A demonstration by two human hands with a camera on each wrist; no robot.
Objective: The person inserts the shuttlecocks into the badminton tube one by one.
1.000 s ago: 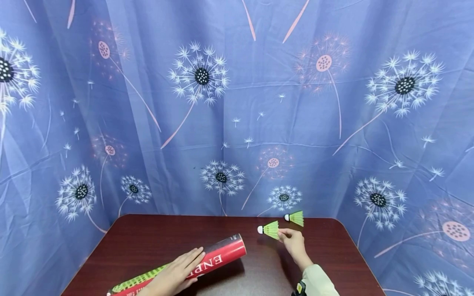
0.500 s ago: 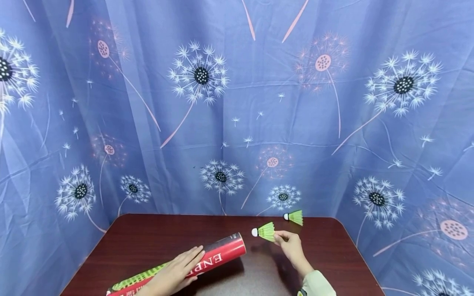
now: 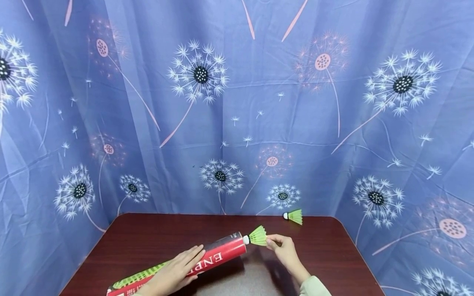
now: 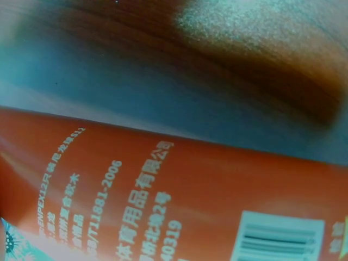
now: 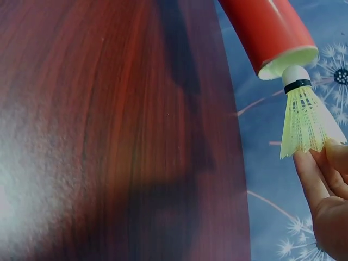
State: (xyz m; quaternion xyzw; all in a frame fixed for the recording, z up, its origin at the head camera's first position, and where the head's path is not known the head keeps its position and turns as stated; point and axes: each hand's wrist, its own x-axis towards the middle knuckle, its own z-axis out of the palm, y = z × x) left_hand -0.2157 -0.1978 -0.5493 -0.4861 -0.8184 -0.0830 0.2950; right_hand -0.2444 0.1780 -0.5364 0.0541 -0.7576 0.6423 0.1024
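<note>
A red, black and green shuttlecock tube lies slanted in the head view, its right end raised. My left hand holds it about the middle, fingers across the top and thumb on the near side. In the left wrist view, only the printed red wall of the tube shows. My right hand pinches the skirt edge of a yellow-green shuttlecock between thumb and fingers. The right wrist view has the white cork of this shuttlecock at the mouth of the tube, cork end first.
A second yellow-green shuttlecock lies on its side at the back edge of the dark red-brown table. A blue curtain with dandelion prints hangs behind and beside the table.
My right hand has carried the shuttlecock left and slightly down to the mouth of the tube. The left hand and the tube stay almost where they were.
</note>
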